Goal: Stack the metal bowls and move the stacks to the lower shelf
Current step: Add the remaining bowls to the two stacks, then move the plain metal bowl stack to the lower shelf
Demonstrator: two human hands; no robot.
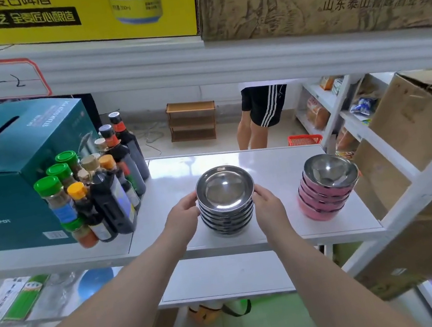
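Note:
A stack of several dark-sided metal bowls (pixel 224 190) stands on the white middle shelf (pixel 271 160), near its front edge. My left hand (pixel 182 216) presses against the stack's left side and my right hand (pixel 268 206) against its right side, fingers curled around the bowls. To the right stands a second stack of pink-sided metal bowls (pixel 326 191), untouched, its top bowl tilted. Below the front edge, the white lower shelf (pixel 227 277) shows between my forearms.
Sauce bottles and spice jars (pixel 100 193) crowd the shelf's left, beside a teal soup-pot box (pixel 4 174). Cardboard boxes (pixel 412 126) fill the right side past the white post. A person in black shorts (pixel 263 113) stands behind the shelf. Packets lie on the lower left.

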